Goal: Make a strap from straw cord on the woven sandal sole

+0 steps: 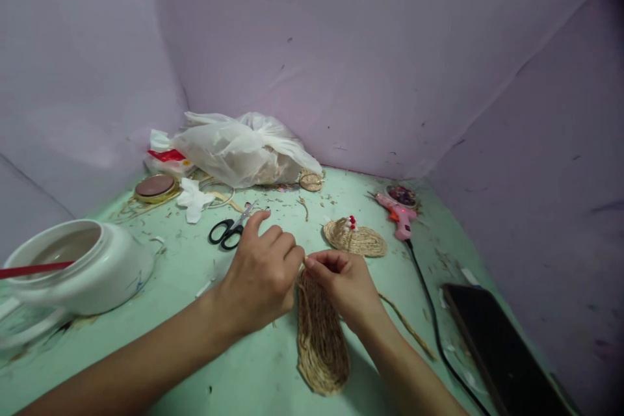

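Observation:
Near the middle of the table, a long oval sole of coiled, braided straw cord (323, 344) lies lengthwise towards me. My left hand (266, 266) is closed at its far tip, little finger raised, the others curled; its thumb is hidden. Right beside it, the thumb and index finger of my right hand (346, 283) pinch a small pale piece of the cord at that same tip, above the sole. From behind my right wrist a loose length of cord (412, 328) runs over the table. A small straw slipper (358, 240) with red and white beads lies just beyond my hands.
Black-handled scissors (229, 233) lie beyond my left hand. A pink glue gun (397, 214) with a black cable rests at the right, above a dark phone (502, 344). A white pot (117, 266) stands left; a plastic bag (244, 149) lies by the back wall.

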`<state>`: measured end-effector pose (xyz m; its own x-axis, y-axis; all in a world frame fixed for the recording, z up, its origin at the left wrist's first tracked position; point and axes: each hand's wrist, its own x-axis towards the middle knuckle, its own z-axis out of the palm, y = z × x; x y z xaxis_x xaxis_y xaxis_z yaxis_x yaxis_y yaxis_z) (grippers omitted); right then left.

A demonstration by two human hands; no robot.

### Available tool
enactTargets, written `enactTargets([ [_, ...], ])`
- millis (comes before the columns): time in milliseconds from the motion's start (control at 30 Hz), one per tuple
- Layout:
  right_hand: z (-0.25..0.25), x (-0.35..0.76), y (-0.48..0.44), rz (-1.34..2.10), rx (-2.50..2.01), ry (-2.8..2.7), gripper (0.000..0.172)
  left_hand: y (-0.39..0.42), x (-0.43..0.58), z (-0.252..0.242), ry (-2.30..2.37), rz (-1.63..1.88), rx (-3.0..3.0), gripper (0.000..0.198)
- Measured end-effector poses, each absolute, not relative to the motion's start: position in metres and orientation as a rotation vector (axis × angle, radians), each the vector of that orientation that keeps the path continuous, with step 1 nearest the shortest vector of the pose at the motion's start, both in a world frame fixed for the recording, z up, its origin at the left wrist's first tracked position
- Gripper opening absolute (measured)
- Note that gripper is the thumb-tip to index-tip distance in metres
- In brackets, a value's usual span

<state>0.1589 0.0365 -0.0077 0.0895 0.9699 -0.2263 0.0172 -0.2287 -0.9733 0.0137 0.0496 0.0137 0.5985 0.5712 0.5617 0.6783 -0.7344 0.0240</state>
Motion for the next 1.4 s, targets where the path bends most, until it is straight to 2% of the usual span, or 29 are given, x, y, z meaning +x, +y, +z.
enactTargets([
  [167,-0.008,0.158,0.033,1.207,-1.474,-1.186,0.015,0.051,0.014,0.010,-0.806,-0.792,-2.569,0.020],
  [400,-0.007,0.158,0.034,1.212,-1.500,-1.183,0.017,0.057,0.013,0.014,-0.935,-0.804,-2.545,0.017],
  [467,-0.007,0.159,0.035,1.254,-1.487,-1.137,0.018,0.066,0.006,0.019,-1.070,-0.745,-2.477,0.018],
  [600,-0.002,0.161,0.035,1.306,-1.488,-1.094,0.020,0.091,-0.027,0.037,-1.507,-0.616,-2.219,0.035],
  [767,0.014,0.166,0.036,1.240,-1.522,-1.065,0.023,0.102,-0.072,0.072,-1.941,-0.567,-1.807,0.028],
  [867,0.022,0.174,0.037,1.193,-1.504,-1.046,0.024,0.103,-0.079,0.080,-2.140,-0.466,-1.812,0.025],
  [1133,0.025,0.197,0.039,0.983,-1.493,-1.098,0.027,0.123,-0.068,0.041,-2.158,-0.191,-2.210,0.017],
  [1400,0.026,0.198,0.041,0.950,-1.478,-1.130,0.025,0.134,-0.070,0.018,-2.213,-0.186,-1.875,0.027],
])
